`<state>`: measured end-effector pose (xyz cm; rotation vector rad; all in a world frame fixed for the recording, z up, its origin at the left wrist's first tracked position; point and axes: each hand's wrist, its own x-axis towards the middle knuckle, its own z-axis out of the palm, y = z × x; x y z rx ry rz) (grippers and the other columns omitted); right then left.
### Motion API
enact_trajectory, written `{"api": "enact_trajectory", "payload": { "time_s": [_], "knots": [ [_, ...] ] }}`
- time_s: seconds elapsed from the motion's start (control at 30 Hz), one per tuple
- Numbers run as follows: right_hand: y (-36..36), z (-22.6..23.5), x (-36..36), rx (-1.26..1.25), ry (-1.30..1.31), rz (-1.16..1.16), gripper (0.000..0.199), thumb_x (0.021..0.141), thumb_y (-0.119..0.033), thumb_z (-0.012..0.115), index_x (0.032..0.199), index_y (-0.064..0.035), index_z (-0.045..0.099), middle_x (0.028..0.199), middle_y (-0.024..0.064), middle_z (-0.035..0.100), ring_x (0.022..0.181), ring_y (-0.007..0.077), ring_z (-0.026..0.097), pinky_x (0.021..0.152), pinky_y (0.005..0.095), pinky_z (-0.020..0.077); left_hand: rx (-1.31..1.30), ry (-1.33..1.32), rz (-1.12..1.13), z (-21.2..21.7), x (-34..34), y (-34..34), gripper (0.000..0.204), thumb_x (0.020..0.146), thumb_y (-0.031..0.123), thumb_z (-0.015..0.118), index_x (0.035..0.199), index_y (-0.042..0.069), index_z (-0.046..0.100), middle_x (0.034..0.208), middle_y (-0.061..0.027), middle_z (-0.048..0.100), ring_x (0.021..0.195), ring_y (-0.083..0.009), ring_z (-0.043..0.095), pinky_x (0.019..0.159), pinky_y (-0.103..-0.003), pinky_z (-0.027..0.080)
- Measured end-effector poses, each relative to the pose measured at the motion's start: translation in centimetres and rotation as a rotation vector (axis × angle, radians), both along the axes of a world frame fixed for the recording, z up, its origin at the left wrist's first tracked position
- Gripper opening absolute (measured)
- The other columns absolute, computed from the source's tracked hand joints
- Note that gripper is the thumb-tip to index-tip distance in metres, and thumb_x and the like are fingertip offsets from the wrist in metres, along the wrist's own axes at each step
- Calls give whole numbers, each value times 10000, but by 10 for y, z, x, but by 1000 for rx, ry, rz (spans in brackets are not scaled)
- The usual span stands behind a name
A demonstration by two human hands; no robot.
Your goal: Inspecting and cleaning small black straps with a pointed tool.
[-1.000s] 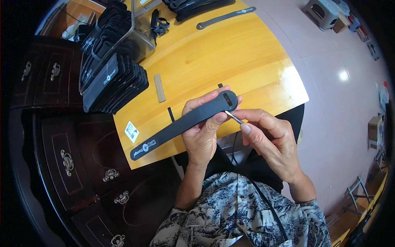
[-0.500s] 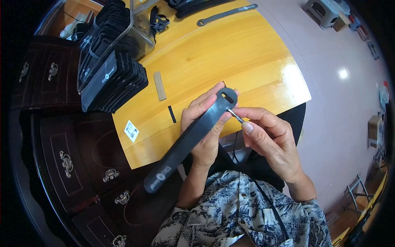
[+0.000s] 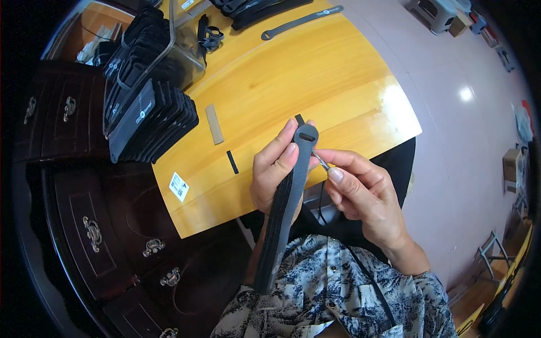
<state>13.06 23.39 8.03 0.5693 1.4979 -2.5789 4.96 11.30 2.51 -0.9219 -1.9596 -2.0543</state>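
Note:
My left hand (image 3: 267, 177) is closed round a dark grey strap (image 3: 297, 174) with a rounded, slotted end. Dark layers show along its edge, like several straps stacked together, and its long tail hangs toward my shirt. Past my left fingertips a short black strip (image 3: 299, 119) pokes out; I cannot tell what it joins. Between thumb and forefinger, my right hand (image 3: 369, 197) pinches a thin metal tool (image 3: 322, 163). The tool's tip meets the strap's edge just below the slotted end, where fingers partly hide it.
On the yellow table (image 3: 270, 84) lie a tan strip (image 3: 214, 124), a small black strip (image 3: 233, 162) and a white label (image 3: 180, 187). A clear bin (image 3: 191, 65) and stacked black straps (image 3: 155, 121) stand at left. One grey strap (image 3: 301, 22) lies at the far edge. Dark drawers (image 3: 93, 234) flank the table.
The strap has turned in my left hand: its tail swung from the lower left to nearly straight down, showing its layered edge. My right hand keeps the tool at the slotted end.

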Motion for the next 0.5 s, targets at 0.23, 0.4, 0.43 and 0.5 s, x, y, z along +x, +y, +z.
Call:
{"api": "enact_trajectory", "payload": {
  "time_s": [0.23,0.4,0.43,0.5],
  "knots": [
    [-8,-3,1,-7,60,-46,297,959,-204,504,1208,-56,567,689,-51,494,529,-4,383,459,139,293,11,204,-37,-8,-7,-1,379,821,-51,611,1138,84,451,1230,-255,447,1035,-436,570,806,-434,569],
    [-7,-3,1,-122,11,-52,294,959,-201,503,1204,-50,562,696,-42,493,513,-2,372,438,144,283,67,205,21,-13,-7,5,376,843,21,622,1153,83,417,1221,-262,447,1007,-431,584,780,-430,574],
    [-8,-3,1,-230,11,-62,295,960,-200,500,1207,-50,558,699,-41,493,508,-1,372,434,146,281,69,207,14,-12,-7,7,376,843,21,622,1153,83,417,1221,-262,447,1007,-431,584,780,-430,574],
    [-10,-2,3,-339,15,-74,296,962,-200,497,1210,-50,555,702,-40,493,504,0,372,430,148,280,91,212,15,-10,-6,10,359,858,49,613,1152,82,411,1212,-265,451,984,-424,595,751,-422,578]
  ]
}}
